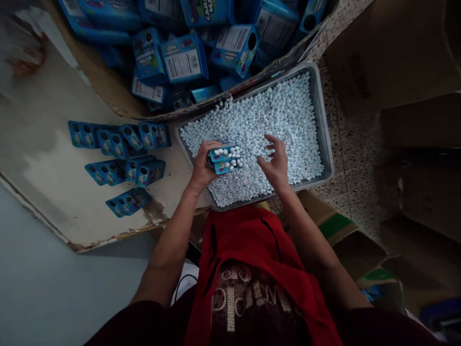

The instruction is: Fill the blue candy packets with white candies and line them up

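My left hand (204, 166) grips two small blue candy boxes (220, 166) side by side, with white candies showing at their tops. They are over the left part of a metal tray (326, 129) filled with small white and pale blue candies (266, 115). Above the candies, to the right of the boxes, my right hand (275, 161) has its fingers apart and curved, with nothing seen in it. Several more blue candy boxes (133, 202) stand in rows on the table at the left.
Behind the tray, a large cardboard box (104, 98) holds many blue candy boxes (182, 60). The pale table (43, 187) has a worn front edge. Cardboard cartons (389, 57) stand on the speckled floor (334, 158) at the right, and an opened carton (356, 247) is near my right arm.
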A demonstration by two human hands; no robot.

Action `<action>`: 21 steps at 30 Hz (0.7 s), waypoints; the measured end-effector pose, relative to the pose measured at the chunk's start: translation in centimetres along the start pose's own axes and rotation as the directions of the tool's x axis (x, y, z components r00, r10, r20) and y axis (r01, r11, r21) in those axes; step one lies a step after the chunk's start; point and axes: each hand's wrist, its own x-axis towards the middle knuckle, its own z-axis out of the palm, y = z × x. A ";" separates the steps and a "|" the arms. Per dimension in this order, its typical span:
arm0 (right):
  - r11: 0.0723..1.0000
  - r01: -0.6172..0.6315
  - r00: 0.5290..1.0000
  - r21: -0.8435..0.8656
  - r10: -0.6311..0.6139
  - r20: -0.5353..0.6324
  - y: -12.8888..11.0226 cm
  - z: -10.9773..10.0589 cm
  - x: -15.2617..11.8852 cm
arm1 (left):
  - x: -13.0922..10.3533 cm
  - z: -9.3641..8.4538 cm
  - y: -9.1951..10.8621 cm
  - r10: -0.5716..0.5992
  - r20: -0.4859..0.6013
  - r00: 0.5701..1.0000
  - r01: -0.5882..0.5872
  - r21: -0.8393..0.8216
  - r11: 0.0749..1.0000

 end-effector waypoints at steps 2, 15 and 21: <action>0.998 0.051 0.999 -0.040 -0.050 0.020 -0.1 -0.3 0.2 | -0.5 0.2 -0.5 -0.024 -0.016 1.000 0.024 0.007 1.000; 0.994 0.014 1.000 -0.110 -0.017 -0.025 -0.2 1.6 0.4 | -3.0 1.3 -1.3 -0.113 -0.022 0.993 0.105 -0.220 0.970; 0.971 0.055 0.998 -0.234 -0.049 0.034 1.7 1.2 1.1 | -5.5 -1.9 -0.9 -0.202 -0.079 0.976 0.152 -0.419 0.895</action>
